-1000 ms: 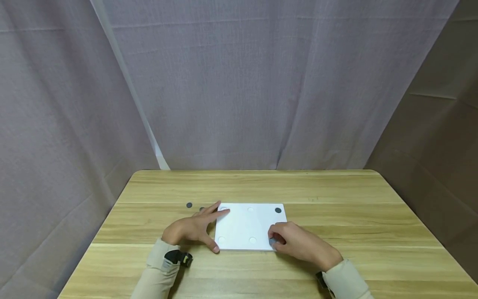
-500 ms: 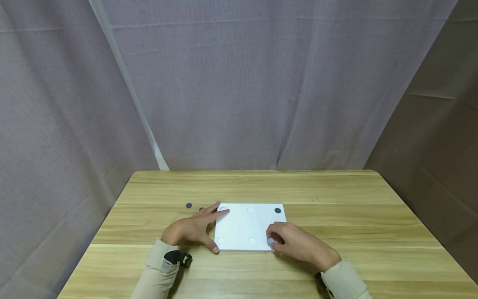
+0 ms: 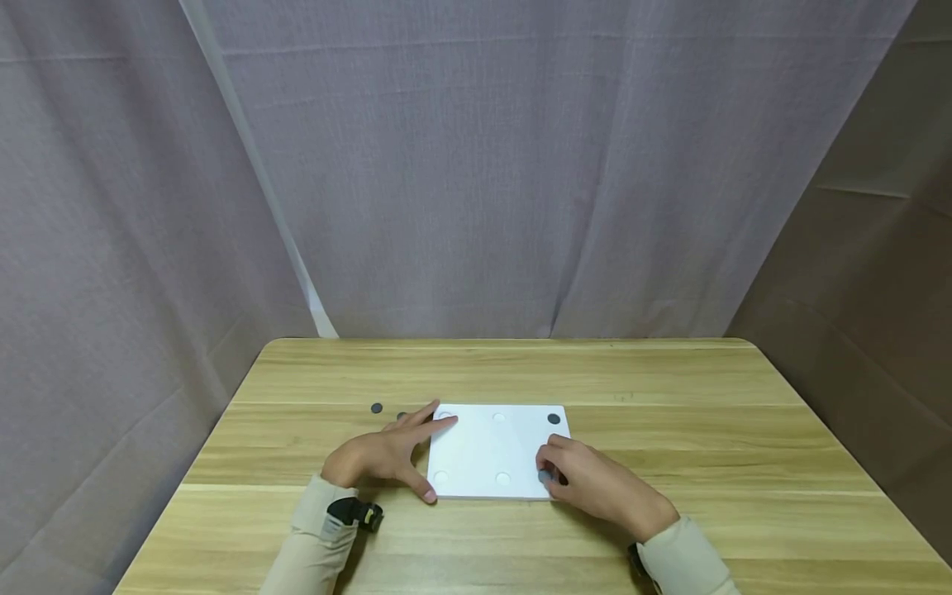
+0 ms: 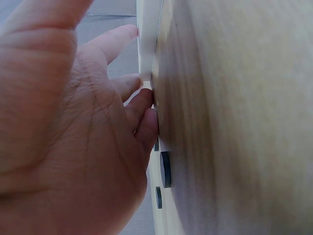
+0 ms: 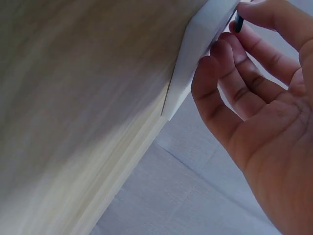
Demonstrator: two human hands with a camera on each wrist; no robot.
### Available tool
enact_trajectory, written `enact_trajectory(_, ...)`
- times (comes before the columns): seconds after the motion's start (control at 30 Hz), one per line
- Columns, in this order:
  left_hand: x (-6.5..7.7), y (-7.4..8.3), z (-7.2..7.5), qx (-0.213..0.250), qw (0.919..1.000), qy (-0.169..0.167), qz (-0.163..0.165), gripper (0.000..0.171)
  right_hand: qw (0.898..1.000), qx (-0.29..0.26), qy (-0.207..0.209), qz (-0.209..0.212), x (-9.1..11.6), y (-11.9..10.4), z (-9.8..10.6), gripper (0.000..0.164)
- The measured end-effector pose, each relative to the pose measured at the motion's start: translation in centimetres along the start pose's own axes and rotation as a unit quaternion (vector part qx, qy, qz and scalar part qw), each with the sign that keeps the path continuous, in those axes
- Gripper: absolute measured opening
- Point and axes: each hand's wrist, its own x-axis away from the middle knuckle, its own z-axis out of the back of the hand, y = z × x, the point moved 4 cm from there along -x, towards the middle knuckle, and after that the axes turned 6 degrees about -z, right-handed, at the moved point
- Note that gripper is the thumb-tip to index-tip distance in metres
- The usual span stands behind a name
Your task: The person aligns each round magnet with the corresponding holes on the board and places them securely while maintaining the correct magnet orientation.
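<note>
A white rectangular board (image 3: 476,450) with shallow round recesses lies flat on the table. One dark disc (image 3: 554,419) sits in its far right recess. At the board's near right corner my right hand (image 3: 595,487) pinches another dark disc (image 5: 238,23) between thumb and index finger. The other right fingers curl close to the board's edge in the right wrist view. My left hand (image 3: 387,459) is spread along the board's left side, thumb at the near corner and index fingertip over the far left recess.
Loose dark discs (image 3: 377,408) lie on the wooden table (image 3: 669,388) beyond my left hand, one partly hidden behind it. In the left wrist view several discs, including a near one (image 4: 166,169), lie by the little finger. Grey curtains (image 3: 446,182) hang behind the table.
My right hand has shifted very slightly about the near right corner, and the pinched disc shows at a slightly different tilt. The left hand and the board have stayed in place.
</note>
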Motion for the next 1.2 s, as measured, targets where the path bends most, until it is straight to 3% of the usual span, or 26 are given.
enact_trajectory(1.2, 0.0, 0.2, 0.0, -0.001, 1.0000, -0.004, 0.005, 0.122, 0.997, 0.063, 0.045, 0.021, 0.0, -1.3, -0.8, 0.012)
